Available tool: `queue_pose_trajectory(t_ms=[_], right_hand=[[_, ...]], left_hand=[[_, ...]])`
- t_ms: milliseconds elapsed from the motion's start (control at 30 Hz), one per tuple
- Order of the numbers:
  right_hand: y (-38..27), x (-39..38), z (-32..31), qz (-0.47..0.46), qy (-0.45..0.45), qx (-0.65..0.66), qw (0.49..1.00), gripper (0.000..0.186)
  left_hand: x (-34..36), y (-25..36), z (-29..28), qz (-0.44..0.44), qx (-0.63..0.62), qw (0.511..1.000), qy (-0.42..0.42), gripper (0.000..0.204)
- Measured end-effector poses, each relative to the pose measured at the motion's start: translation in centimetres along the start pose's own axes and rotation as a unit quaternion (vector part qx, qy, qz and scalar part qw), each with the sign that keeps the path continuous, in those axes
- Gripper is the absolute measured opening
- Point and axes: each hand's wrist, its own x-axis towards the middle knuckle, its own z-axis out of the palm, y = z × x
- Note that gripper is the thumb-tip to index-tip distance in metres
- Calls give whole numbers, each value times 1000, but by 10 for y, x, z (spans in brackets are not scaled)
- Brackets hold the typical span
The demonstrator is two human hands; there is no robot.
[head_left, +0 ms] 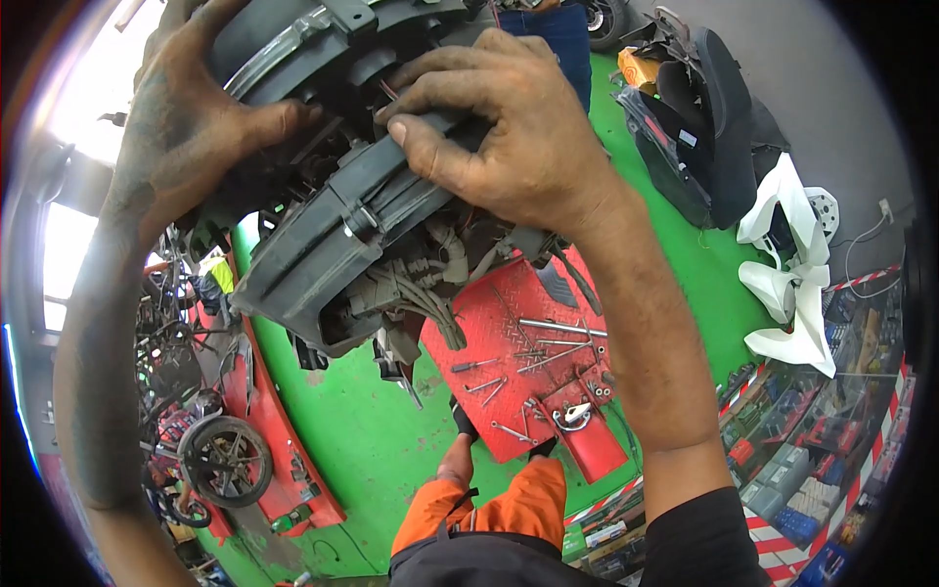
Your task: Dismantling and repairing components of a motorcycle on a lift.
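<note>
Raised close in front of me is a black plastic motorcycle assembly (303,259) that looks like a headlight unit, with a clear curved rim (279,59) on its upper part. My left hand (181,132) grips its upper left side, thumb on the near face; the other fingers are partly hidden behind it. My right hand (523,127) has its thumb and fingers closed on the upper right edge of the housing. A thin wire shows by the right fingertips. Grey wiring and connectors (416,284) hang below the housing.
A red lift platform (489,333) below carries wrenches, a screwdriver and a red tray (587,430). Another red platform (264,391) at left bears a wheel (227,462). A person in jeans (562,49) stands ahead. Black seat parts (719,88), white fairings (797,264) and a display case (812,440) are right.
</note>
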Motion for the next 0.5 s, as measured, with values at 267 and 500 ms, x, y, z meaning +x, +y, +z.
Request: queue_pose_trajectory(t_ms=[267, 500], right_hand=[[9, 2, -1, -39, -31, -12, 999, 24], [6, 4, -3, -32, -52, -20, 998, 26]], left_hand=[[1, -14, -3, 30, 15, 999, -23, 106], [2, -14, -10, 22, 52, 998, -42, 106]])
